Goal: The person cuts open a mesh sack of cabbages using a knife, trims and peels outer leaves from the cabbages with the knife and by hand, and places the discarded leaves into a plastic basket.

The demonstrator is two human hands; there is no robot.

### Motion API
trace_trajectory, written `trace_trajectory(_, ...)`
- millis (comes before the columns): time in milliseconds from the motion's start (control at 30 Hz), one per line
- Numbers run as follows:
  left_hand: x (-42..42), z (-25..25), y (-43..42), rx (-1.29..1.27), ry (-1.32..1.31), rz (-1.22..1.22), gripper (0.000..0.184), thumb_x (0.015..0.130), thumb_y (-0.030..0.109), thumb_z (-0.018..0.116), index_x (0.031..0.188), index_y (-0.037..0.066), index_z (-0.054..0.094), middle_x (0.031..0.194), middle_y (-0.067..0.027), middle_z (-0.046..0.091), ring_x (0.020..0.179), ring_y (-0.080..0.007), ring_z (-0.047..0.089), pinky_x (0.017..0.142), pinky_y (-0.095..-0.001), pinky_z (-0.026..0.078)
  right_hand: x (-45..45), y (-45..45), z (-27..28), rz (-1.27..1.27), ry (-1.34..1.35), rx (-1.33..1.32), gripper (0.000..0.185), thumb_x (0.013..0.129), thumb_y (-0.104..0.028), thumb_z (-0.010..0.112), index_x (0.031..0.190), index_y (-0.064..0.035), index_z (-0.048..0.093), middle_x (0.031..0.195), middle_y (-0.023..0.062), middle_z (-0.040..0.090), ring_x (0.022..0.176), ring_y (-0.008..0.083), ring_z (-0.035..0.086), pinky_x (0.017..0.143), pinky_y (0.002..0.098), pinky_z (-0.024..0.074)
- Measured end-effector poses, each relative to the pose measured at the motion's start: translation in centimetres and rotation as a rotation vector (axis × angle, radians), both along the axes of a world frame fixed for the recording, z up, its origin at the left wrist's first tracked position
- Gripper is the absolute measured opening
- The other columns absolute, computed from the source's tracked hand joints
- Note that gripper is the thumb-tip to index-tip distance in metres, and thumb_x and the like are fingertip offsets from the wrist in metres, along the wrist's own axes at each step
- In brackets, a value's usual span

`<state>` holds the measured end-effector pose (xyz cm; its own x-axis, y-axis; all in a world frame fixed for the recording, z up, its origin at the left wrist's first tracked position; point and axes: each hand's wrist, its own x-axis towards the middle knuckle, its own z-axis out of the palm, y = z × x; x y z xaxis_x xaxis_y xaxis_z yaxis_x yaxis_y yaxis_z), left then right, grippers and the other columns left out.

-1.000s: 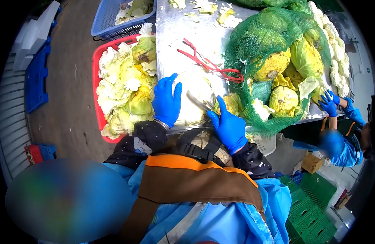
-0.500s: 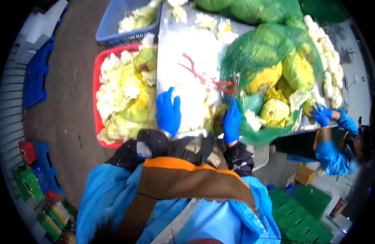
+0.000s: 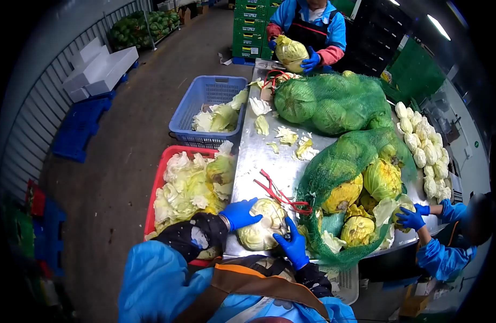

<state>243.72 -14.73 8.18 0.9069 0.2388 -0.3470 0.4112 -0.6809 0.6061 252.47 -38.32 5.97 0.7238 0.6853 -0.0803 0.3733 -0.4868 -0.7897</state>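
A trimmed pale cabbage (image 3: 257, 234) sits on the metal table near its front edge. My left hand (image 3: 240, 215), in a blue glove, grips it from the left with the fingers over its upper side. On its right side is my gloved right hand (image 3: 294, 247), closed around a knife, of which only a small dark part shows at the fingers; the blade is hidden. Red straps (image 3: 279, 192) lie just behind the cabbage. To the right, an open green net bag (image 3: 329, 153) holds several yellowed cabbages.
A red basket (image 3: 160, 185) full of leaves and a blue basket (image 3: 179, 121) stand left of the metal table (image 3: 248, 180). Another filled net bag (image 3: 334, 107) lies behind. One co-worker (image 3: 307, 27) holds a cabbage at the far end; another (image 3: 447, 242) works at right.
My view has tilted up, bringing the far co-worker into sight. My right hand has come to the cabbage's side, and the knife that stood up from it is now mostly hidden.
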Motion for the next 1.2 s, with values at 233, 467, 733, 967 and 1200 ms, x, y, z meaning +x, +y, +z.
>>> trace_trajectory(233,1.8,1.3,-0.4,0.084,0.09,-0.093,0.087,0.072,0.049,0.06,0.136,-0.004,0.032,0.095,-0.0254,0.064,0.085,-0.0372,0.064,0.076,-0.0417,0.05,-1.5,1.1,0.4,0.021,-0.23,-0.174,0.099,0.071,-0.053,0.072,0.146,-0.0124,0.02,0.054,0.0116,0.057,0.047,0.0305,0.058,0.045,0.0394,0.0443)
trace_trajectory(467,2.7,0.8,-1.4,0.231,0.056,-0.085,0.06,0.072,0.029,0.057,0.117,-0.009,0.048,0.083,-0.0228,0.065,0.075,-0.0355,0.065,0.066,-0.0414,0.052,-2.3,1.5,1.0,-0.021,-0.289,-0.176,0.093,0.069,-0.048,0.076,0.143,-0.0165,0.03,0.052,0.0082,0.052,0.045,0.0263,0.054,0.044,0.0368,0.0415)
trace_trajectory(733,2.1,-11.7,5.3,0.188,-0.185,0.246,0.019,0.071,0.019,0.056,0.074,0.005,0.068,0.08,-0.0204,0.065,0.074,-0.0362,0.064,0.066,-0.044,0.051,-1.3,1.0,0.0,0.02,-0.21,-0.161,0.096,0.071,-0.053,0.072,0.145,-0.0168,0.023,0.056,0.0131,0.058,0.049,0.032,0.059,0.046,0.0393,0.0454)
trace_trajectory(967,-5.2,-16.4,7.6,-0.85,-0.197,0.753,0.013,0.065,0.008,0.061,0.054,0.002,0.059,0.056,-0.0088,0.059,0.054,-0.0168,0.058,0.053,-0.0313,0.045,3.7,1.0,-2.6,0.193,0.105,0.291,0.084,0.065,-0.022,0.084,0.138,-0.0147,0.042,0.116,0.0091,0.063,0.093,0.0115,0.061,0.078,0.0287,0.0498)
trace_trajectory(1200,-2.6,-0.5,-3.4,-0.265,-0.439,0.395,0.1,0.063,0.041,0.082,0.137,-0.002,0.03,0.131,-0.0239,0.042,0.122,-0.0346,0.042,0.102,-0.0389,0.036,4.1,0.6,4.4,0.353,-0.01,-0.363,0.069,0.085,-0.053,0.055,0.142,-0.0194,0.033,0.078,0.0148,0.066,0.07,0.0303,0.065,0.061,0.038,0.0501)
